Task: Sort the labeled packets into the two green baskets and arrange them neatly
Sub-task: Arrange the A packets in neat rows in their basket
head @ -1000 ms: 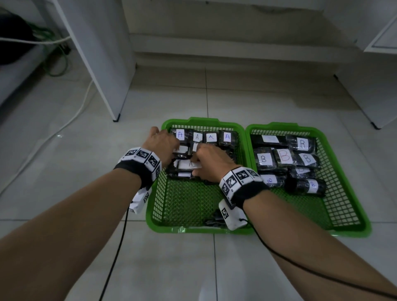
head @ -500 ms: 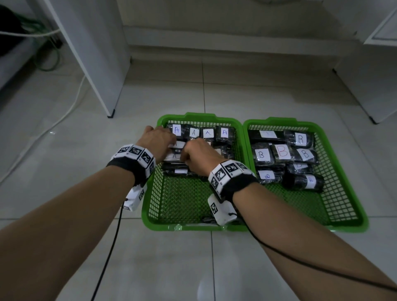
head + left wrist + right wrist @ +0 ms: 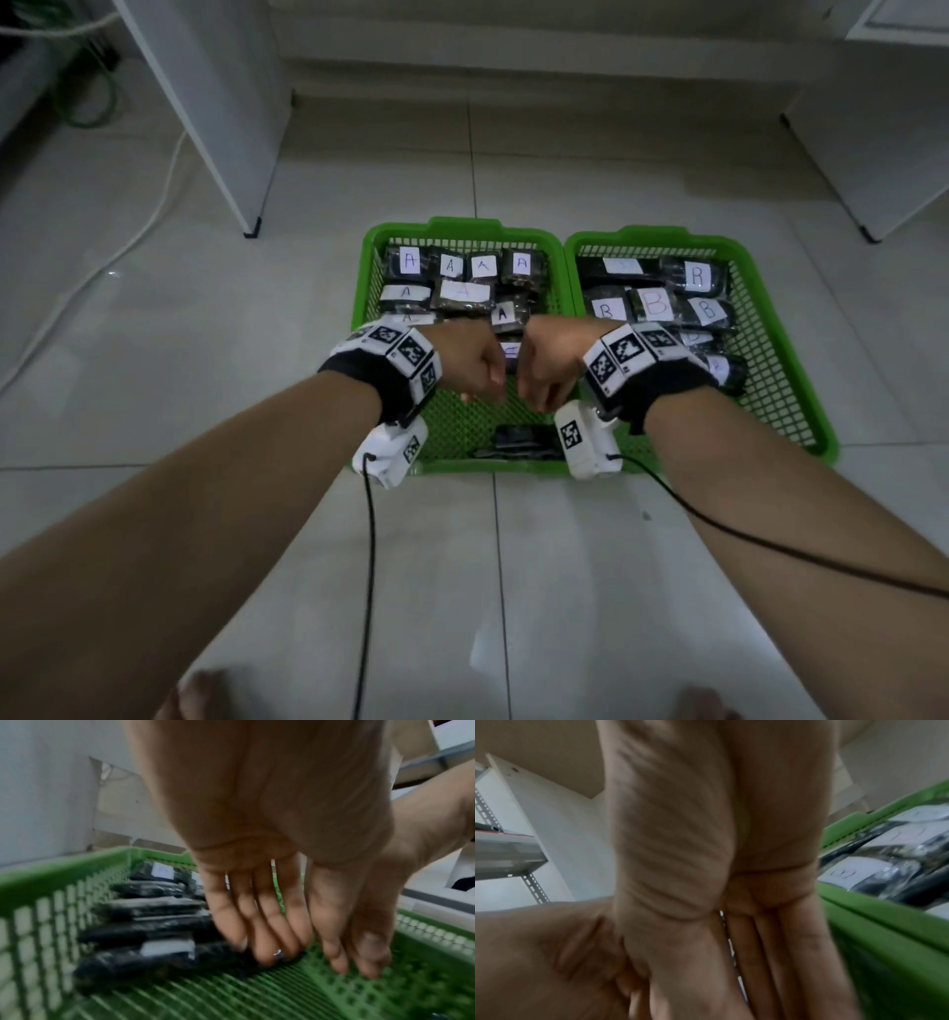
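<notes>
Two green baskets stand side by side on the floor. The left basket (image 3: 462,226) holds black packets labelled A (image 3: 464,293) in its far half. The right basket (image 3: 631,234) holds packets labelled B (image 3: 657,303). Both my hands hang over the middle of the left basket, almost touching each other. My left hand (image 3: 472,365) points straight fingers (image 3: 259,933) down against the end of the nearest A packet (image 3: 154,961). My right hand (image 3: 547,367) has straight fingers too, with its tips on the mesh floor. One dark packet (image 3: 518,443) lies at the basket's near edge.
A white furniture panel (image 3: 215,103) stands at the back left, with a white cable (image 3: 102,257) trailing over the tiles. Another white cabinet (image 3: 873,128) is at the back right. Black wires run from both wrist cameras. My knees (image 3: 200,694) show at the bottom.
Both hands have drawn back toward me from the stacked A packets to the basket's middle. The A labels they covered now show.
</notes>
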Motion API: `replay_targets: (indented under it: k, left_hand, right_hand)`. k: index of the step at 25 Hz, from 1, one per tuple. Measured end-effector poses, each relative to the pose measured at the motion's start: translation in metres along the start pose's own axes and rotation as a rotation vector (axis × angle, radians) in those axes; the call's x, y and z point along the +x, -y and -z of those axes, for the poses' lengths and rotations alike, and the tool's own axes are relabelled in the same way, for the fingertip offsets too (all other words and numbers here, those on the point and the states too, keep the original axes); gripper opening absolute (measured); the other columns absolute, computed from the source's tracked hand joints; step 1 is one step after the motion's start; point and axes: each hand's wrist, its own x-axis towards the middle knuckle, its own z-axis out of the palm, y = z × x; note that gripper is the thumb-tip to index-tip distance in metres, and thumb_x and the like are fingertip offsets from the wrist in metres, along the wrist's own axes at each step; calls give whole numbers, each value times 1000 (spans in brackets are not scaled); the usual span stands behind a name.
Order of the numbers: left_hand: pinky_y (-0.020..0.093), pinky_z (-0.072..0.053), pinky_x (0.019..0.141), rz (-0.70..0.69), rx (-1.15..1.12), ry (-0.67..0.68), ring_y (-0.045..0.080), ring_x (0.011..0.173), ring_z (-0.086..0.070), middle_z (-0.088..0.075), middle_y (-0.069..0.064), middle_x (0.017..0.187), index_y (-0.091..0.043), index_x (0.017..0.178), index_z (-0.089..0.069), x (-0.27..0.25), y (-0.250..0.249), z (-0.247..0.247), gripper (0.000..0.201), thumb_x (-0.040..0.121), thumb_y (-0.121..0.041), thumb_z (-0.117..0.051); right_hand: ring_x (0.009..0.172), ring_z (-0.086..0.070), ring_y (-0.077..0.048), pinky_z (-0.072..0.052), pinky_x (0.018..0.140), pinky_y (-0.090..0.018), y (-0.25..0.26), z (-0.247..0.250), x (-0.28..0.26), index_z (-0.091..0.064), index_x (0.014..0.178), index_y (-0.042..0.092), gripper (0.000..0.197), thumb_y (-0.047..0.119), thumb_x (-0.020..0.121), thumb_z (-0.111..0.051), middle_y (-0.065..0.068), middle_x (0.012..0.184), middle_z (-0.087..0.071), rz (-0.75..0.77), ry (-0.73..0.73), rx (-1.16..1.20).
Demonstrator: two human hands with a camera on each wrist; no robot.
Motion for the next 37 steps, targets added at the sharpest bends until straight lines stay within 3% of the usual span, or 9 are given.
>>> replay_targets:
  k: [2,5,10,15,20,23,31,33,37]
  left_hand:
    - [26,-57,73,1,-8,189,11,75,-73,-76,-4,81,-20,87,-76,7,-6,-19,29,75,-46,-81]
    - [24,-55,69,35,100,203,13,75,-73,-77,-1,83,-18,88,-75,11,-6,-33,39,70,-51,-84]
    - [33,-61,80,175,179,300,11,73,-74,-77,0,78,-14,91,-77,3,-7,-32,48,79,-60,-72]
    - [33,-61,80,209,44,332,15,77,-75,-76,0,72,-11,101,-75,-5,-7,-27,41,93,-49,-61]
    - [32,-60,70,213,-80,230,18,66,-72,-71,6,72,2,110,-63,-10,-5,-21,32,104,-26,-47]
    - [41,-60,80,259,-242,195,24,72,-76,-73,21,86,2,106,-54,-18,4,-8,31,106,-27,-42]
    - [50,-56,91,324,-882,-9,38,96,-72,-71,24,112,-1,123,-49,-47,30,30,28,108,-20,-34]
    - [48,-57,90,329,-1034,-76,39,100,-71,-70,23,115,-2,129,-47,-48,37,32,33,108,-24,-37]
    - [53,-52,97,250,-1219,-199,38,105,-69,-68,21,120,-4,132,-50,-43,33,29,35,106,-26,-40]
  right_hand:
    - [79,-77,-20,-64,76,-43,-3,-9,-6,-82,81,18,26,26,58,-93,2,76,-77,-1,99,-195]
    - [72,-74,-19,-64,67,-41,-1,-29,0,-77,81,19,41,29,46,-95,1,79,-76,-4,-1,-338]
    - [82,-72,-23,-62,77,-39,-1,-30,-3,-79,92,9,20,10,73,-86,-8,91,-76,83,-142,-329]
    - [93,-72,-24,-61,84,-38,-6,-10,-19,-75,103,4,18,13,98,-61,-12,104,-74,14,-232,29]
    - [90,-73,-44,-63,76,-48,-9,11,-41,-52,119,-1,19,11,107,-43,-33,104,-65,-48,-196,820]
    - [88,-74,-44,-62,83,-49,-14,18,-43,-47,115,4,12,11,108,-40,-36,106,-64,11,-228,1055]
    - [82,-75,-45,-62,77,-47,-21,10,-19,-46,123,7,23,18,103,-47,-33,111,-66,106,-475,1305]
    - [83,-75,-45,-63,73,-49,-18,10,-14,-47,126,3,28,20,103,-44,-34,105,-69,120,-464,1337]
    - [92,-74,-44,-58,88,-55,4,7,-12,-58,114,-1,30,16,104,-36,-28,101,-74,178,-353,1380]
